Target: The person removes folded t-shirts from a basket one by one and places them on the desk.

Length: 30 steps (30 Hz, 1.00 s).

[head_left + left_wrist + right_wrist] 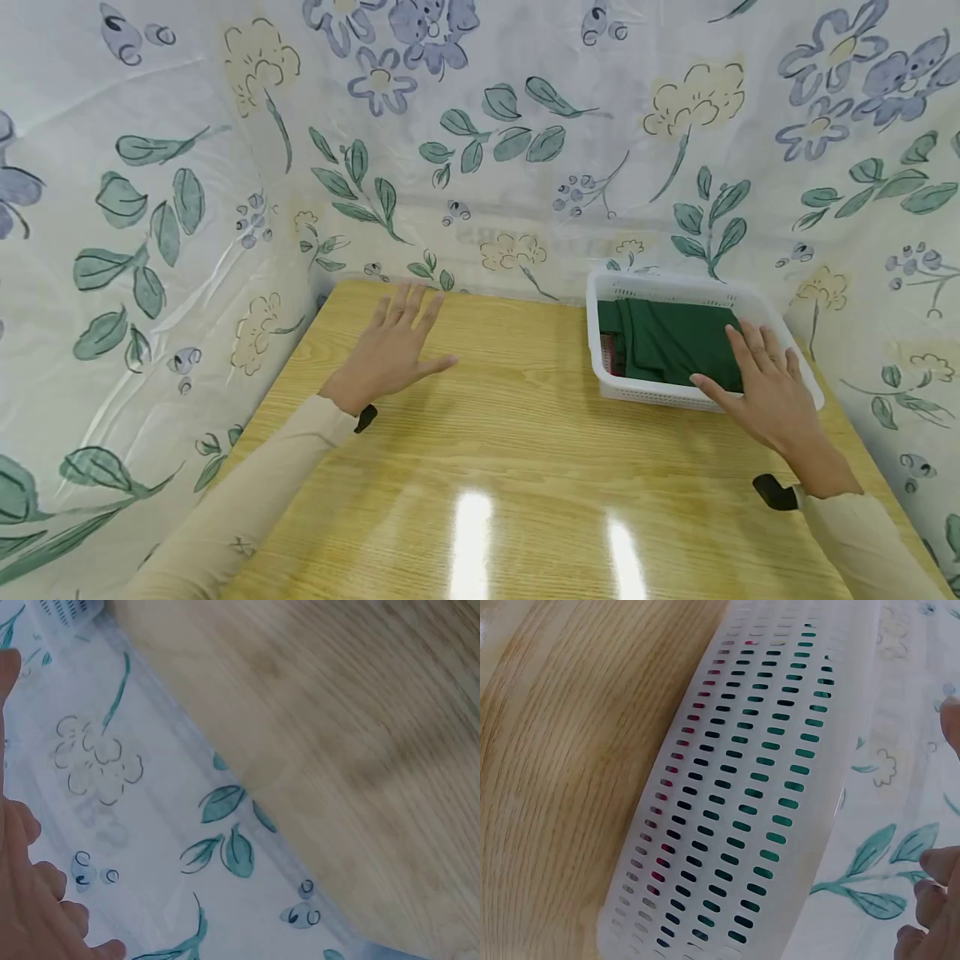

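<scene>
Over the left part of the wooden table, my left hand (392,350) is held with its fingers straight and spread, holding nothing. My right hand (772,392) has its fingers extended too and overlaps the front right of a white plastic basket (660,392) in the head view. Folded dark green cloth (675,337) lies in the basket, with a bit of red (618,354) under its left side. Through the slots in the basket wall (727,787), the right wrist view shows green and red. Only fingertips (52,881) and part of the hand enter the left wrist view.
The yellowish wooden table (480,433) reflects two bright streaks of light near its front. Floral-printed sheeting (465,192) hangs behind it and down both sides, meeting the table's edges. The basket stands at the back right, close to the sheeting.
</scene>
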Available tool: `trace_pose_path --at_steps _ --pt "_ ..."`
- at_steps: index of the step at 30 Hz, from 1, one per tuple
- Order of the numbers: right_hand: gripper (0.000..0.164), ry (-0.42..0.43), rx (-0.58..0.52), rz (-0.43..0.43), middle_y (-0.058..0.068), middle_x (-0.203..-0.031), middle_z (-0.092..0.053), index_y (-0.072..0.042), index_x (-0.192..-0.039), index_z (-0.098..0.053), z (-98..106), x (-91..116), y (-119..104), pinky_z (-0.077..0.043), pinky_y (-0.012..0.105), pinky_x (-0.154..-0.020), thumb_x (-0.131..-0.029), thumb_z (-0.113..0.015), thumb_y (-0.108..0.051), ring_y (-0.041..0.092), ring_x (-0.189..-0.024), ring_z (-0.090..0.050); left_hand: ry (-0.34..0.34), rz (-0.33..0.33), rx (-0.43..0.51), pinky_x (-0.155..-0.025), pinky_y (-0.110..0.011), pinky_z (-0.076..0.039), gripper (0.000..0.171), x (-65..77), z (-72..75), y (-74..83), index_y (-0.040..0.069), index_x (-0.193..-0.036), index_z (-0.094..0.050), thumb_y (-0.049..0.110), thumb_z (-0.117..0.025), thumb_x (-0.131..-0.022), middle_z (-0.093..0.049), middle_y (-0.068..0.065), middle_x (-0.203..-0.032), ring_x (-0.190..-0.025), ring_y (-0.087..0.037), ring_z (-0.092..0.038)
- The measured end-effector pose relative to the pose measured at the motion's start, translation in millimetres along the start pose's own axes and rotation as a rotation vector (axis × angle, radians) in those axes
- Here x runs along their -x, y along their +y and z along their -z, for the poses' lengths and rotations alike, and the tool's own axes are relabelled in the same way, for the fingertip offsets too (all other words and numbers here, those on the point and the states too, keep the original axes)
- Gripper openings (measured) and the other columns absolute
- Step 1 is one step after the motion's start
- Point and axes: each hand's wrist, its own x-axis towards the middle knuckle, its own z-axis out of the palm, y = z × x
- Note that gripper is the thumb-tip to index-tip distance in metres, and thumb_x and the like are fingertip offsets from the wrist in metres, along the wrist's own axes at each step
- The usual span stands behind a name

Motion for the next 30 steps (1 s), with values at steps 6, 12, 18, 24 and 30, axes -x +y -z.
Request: trace_pose_path --at_steps 6,12,18,24,30 --pt "0.083 0.059 -0.043 -0.021 0.032 -0.163 -0.022 -0.002 -0.163 -0.021 -1.5 -1.0 -1.2 -0.014 0.072 -0.115 -0.104 -0.057 -0.048 0.054 -0.149 -0.017 0.109 -0.025 0.002 -0.105 -0.063 -0.042 0.077 -5.5 -2.0 7.3 0.004 -0.163 -0.025 0.051 -0.05 -0.107 -0.021 -0.028 -0.165 -0.143 -0.047 -0.039" --pt "0.046 0.303 -0.043 -0.054 0.034 -0.124 -0.064 0.005 -0.137 -0.058 -2.8 -1.7 -3.1 -0.045 0.071 -0.084 -0.101 -0.067 -0.022 0.057 -0.112 -0.054 0.256 -0.09 0.025 -0.088 -0.051 -0.056 0.045 -19.3 -1.3 19.2 -0.004 -0.137 -0.061 0.026 -0.065 -0.103 -0.063 -0.025 -0.133 -0.112 -0.041 -0.066" --pt "0.039 0.303 -0.072 -0.112 0.032 -0.106 -0.068 0.007 -0.131 -0.062 -6.0 -3.2 2.3 -0.045 0.066 -0.071 -0.1 -0.067 -0.017 0.052 -0.098 -0.055 0.217 -0.06 0.176 -0.067 -0.04 -0.058 0.033 -39.8 3.9 37.4 0.0 -0.127 -0.068 0.023 -0.062 -0.104 -0.074 -0.016 -0.108 -0.087 -0.028 -0.071" --pt "0.037 0.277 -0.102 -0.13 0.033 -0.094 -0.068 0.012 -0.126 -0.064 -11.0 -6.3 13.9 -0.049 0.061 -0.064 -0.099 -0.068 -0.014 0.049 -0.084 -0.063 0.087 -0.059 0.368 -0.069 -0.034 -0.056 0.028 -67.5 7.6 68.6 0.004 -0.12 -0.071 0.025 -0.057 -0.107 -0.074 -0.008 -0.099 -0.081 -0.018 -0.068" --pt "0.037 0.27 -0.13 -0.146 0.035 -0.095 -0.068 0.014 -0.125 -0.063 -15.1 -10.2 19.7 -0.05 0.063 -0.069 -0.1 -0.066 -0.013 0.05 -0.088 -0.066 0.027 -0.083 0.584 -0.077 -0.033 -0.055 0.023 -101.2 9.4 107.4 0.007 -0.113 -0.072 0.022 -0.056 -0.107 -0.072 -0.002 -0.096 -0.086 -0.015 -0.066"
